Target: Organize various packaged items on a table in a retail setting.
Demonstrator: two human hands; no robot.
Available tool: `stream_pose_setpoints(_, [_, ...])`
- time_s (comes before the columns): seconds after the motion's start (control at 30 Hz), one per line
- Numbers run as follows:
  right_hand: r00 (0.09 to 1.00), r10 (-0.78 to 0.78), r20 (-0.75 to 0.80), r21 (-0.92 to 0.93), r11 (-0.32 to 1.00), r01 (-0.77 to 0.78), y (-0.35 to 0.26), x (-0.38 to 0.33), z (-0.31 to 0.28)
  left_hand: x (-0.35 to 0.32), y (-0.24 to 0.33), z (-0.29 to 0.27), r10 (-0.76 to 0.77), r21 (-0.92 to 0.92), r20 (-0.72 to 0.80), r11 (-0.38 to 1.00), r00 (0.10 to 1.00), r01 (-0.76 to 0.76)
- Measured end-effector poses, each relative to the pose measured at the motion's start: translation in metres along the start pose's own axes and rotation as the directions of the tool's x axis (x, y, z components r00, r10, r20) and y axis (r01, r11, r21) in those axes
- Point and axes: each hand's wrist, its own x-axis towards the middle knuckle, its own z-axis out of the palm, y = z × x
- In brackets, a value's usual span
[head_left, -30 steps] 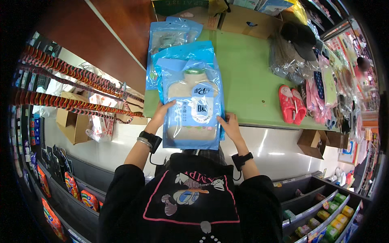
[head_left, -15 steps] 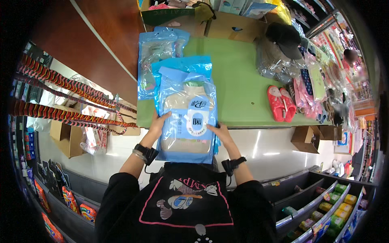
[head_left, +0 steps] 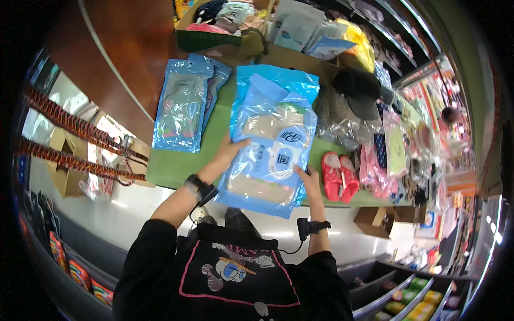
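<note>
We have two flat packages in hand, to the left of our landmark, a pair of red, light-patterned slippers (head_left: 331, 175): in front, a pale-blue plastic pouch (head_left: 269, 152) with a clear front and beige, bottle-shaped contents, and behind it a brighter turquoise-blue plastic pouch (head_left: 281, 74), of which mainly the top shows. Our bare left hand (head_left: 229, 153) grasps the stack along the side farther from the slippers, thumb on the front face and the other fingers mostly hidden beneath; our bare right hand (head_left: 311, 180), just left of the slippers, holds the opposite side with its thumb over the front. The stack reaches past the near edge of the green-topped worktop (head_left: 165, 170) (whether its underside touches the surface, we cannot tell). Farther left of the slippers, with neither hand on them, two more packages lie overlapping: a blue-edged, clear-fronted plastic pouch (head_left: 179, 109) with greyish, bottle-shaped contents, and partly under it a second blue plastic pouch (head_left: 216, 88). From this we would judge that the far-left pair is already set down, while the handling of the held pair is unfinished: neither hand has let go, and putting these pouches down is not yet done. We cannot tell whether any other pouches are waiting out of sight.
</note>
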Motion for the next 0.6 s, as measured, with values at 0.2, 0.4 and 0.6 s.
stream_pose_setpoints(0.2, [0.999, 0.050, 0.019, -0.273, 0.961, -0.043, 0.082, 0.092, -0.035, 0.059, -0.072, 0.016, -0.013, 0.411, -0.160, 0.908, 0.987, 0.078])
stream_pose_setpoints(0.4, [0.999, 0.015, 0.037, -0.325, 0.946, -0.002, 0.103, 0.124, -0.034, 0.113, -0.121, -0.002, 0.093, 0.394, -0.150, 0.919, 0.984, -0.027])
stream_pose_setpoints(0.6, [0.997, -0.078, -0.015, -0.328, 0.942, 0.069, 0.105, 0.170, -0.025, 0.138, -0.078, 0.007, 0.255, 0.687, -0.119, 0.719, 0.959, -0.106])
